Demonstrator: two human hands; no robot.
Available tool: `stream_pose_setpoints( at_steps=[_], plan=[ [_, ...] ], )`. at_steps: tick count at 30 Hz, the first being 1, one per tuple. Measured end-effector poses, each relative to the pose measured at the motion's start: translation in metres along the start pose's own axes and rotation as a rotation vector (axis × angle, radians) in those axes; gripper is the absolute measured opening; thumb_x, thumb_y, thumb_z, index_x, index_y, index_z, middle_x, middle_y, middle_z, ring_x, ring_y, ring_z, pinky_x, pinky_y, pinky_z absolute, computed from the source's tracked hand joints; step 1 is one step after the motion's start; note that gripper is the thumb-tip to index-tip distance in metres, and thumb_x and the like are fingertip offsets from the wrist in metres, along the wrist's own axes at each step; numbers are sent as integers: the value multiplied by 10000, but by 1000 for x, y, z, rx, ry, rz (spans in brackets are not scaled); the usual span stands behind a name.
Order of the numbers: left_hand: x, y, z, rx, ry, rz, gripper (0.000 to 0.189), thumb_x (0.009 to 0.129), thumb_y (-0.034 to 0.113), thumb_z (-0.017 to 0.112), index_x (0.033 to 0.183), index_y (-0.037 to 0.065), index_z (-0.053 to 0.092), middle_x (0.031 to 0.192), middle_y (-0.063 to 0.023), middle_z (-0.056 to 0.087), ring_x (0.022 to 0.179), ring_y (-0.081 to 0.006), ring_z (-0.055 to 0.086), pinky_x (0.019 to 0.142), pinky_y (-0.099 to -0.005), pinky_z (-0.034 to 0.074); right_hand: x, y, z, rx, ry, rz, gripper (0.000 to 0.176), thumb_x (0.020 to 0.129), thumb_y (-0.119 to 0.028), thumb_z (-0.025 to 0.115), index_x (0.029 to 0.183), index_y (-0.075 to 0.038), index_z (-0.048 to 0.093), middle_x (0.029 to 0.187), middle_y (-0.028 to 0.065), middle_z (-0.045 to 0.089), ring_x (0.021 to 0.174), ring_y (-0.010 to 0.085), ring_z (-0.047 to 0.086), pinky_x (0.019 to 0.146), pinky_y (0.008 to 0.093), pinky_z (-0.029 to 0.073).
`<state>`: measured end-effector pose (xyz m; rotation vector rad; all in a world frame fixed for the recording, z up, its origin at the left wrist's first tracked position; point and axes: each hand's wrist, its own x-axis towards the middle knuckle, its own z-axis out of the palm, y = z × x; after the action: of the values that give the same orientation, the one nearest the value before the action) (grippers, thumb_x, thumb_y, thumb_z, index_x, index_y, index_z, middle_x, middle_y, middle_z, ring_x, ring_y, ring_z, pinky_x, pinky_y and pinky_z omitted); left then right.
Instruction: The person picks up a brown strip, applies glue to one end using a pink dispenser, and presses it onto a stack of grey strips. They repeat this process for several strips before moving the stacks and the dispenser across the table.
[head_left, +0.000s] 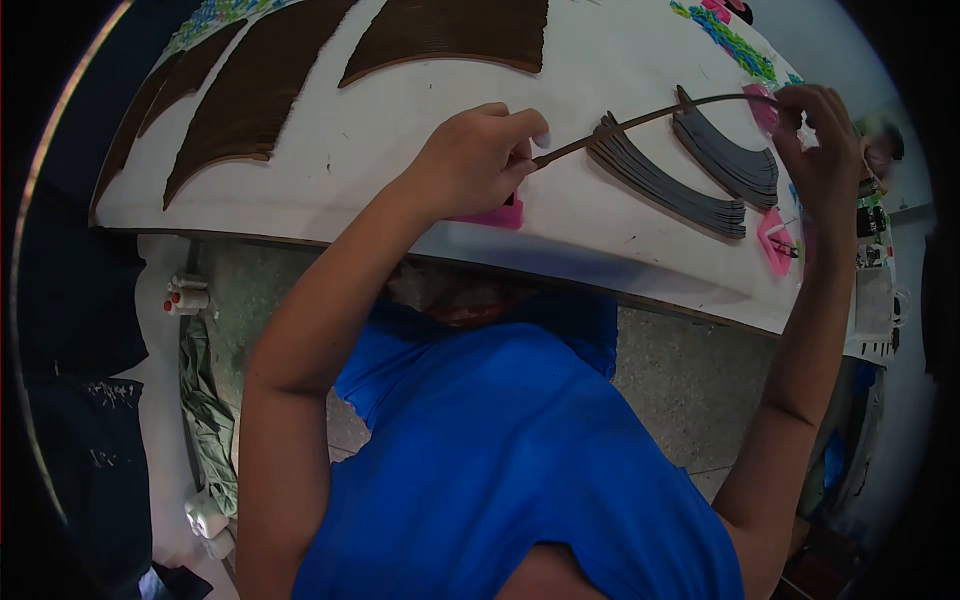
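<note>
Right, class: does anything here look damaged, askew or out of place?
Nothing looks damaged. The thin strip bows between the left hand and right hand, and the grey stack beneath lies fanned, not squared.

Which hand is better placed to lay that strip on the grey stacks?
Probably right: the right hand holds the strip by its end beside the grey stacks; the left hand pinches the other end farther off.

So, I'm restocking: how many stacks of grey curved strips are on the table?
2. One grey stack lies under the middle of the held strip; the other stack lies beside it, nearer the right hand. That hand may hide more.
</note>
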<state>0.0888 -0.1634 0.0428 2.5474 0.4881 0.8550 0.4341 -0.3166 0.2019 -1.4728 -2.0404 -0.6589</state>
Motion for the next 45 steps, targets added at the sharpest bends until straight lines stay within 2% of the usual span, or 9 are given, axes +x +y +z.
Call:
stream_pose_setpoints(
  at_steps=[4, 6, 7, 9, 19, 25, 30, 36, 45],
  plan=[
    [5, 10, -11, -242, -39, -219, 198, 913, 56, 761, 1096, 69, 686, 864, -64, 755, 863, -203, 722, 775, -365, 580, 24, 12, -1, -14, 30, -22, 212, 898, 41, 668, 1101, -19, 676, 955, 57, 643, 911, 147, 615, 846, 295, 506],
    [3, -4, -26, -814, -189, -396, 174, 934, 39, 742, 1099, 41, 685, 903, -43, 751, 880, -158, 720, 800, -332, 566, 22, 35, -1, 135, -77, 71, 231, 919, 32, 639, 1142, -25, 664, 917, 9, 591, 883, 104, 570, 815, 274, 482],
    [0, -7, -34, -803, -179, -396, 174, 934, 39, 742, 1099, 41, 685, 903, -43, 751, 880, -158, 720, 800, -332, 566, 17, 43, 1, 139, -68, 61, 231, 919, 32, 639, 1142, -25, 664, 917, 9, 591, 883, 104, 570, 815, 274, 482],
    [-7, -12, -51, -1130, -161, -403, 164, 918, 0, 719, 1074, 40, 686, 939, -21, 736, 890, -130, 697, 801, -299, 544, 3, 52, 15, 650, -255, 463, 172, 934, 11, 600, 1094, -35, 644, 876, -39, 512, 840, 66, 508, 762, 236, 436],
    [-41, -46, -69, -1623, -82, -438, 165, 907, -11, 639, 1039, 70, 695, 938, -28, 712, 785, -130, 605, 746, -299, 492, -53, 16, 74, 1420, -559, 977, 86, 867, -54, 597, 946, -87, 607, 938, -24, 535, 752, 56, 440, 649, 208, 363],
    [-53, -54, -72, -1660, 11, -456, 137, 897, 20, 635, 1023, 69, 655, 818, -51, 616, 761, -155, 525, 722, -319, 412, -69, -11, 99, 1856, -463, 1005, 86, 878, -100, 590, 957, -70, 576, 962, 34, 548, 827, 134, 496, 680, 252, 411],
    [-63, -63, -74, -1749, 90, -451, 128, 904, 33, 607, 1010, 75, 664, 820, -51, 595, 786, -174, 486, 711, -322, 398, -70, -48, 110, 2283, -154, 895, 269, 924, -134, 613, 1173, -34, 632, 1067, 84, 615, 950, 205, 560, 831, 342, 486],
    [-71, -77, -70, -1821, 201, -457, 155, 912, 56, 607, 1047, 69, 682, 813, -44, 590, 788, -174, 454, 708, -317, 390, -64, -66, 148, 2177, 99, 781, 319, 963, 42, 612, 1261, -59, 664, 1156, 92, 687, 1028, 191, 657, 894, 357, 565],
    [-79, -95, -68, -2005, 401, -403, 139, 905, 67, 606, 1009, 67, 699, 849, -73, 649, 797, -198, 519, 721, -330, 424, -34, -85, 186, 1965, 277, 877, 180, 1036, 14, 636, 1187, -79, 668, 1050, 66, 723, 912, 157, 694, 824, 323, 586]
  ],
)
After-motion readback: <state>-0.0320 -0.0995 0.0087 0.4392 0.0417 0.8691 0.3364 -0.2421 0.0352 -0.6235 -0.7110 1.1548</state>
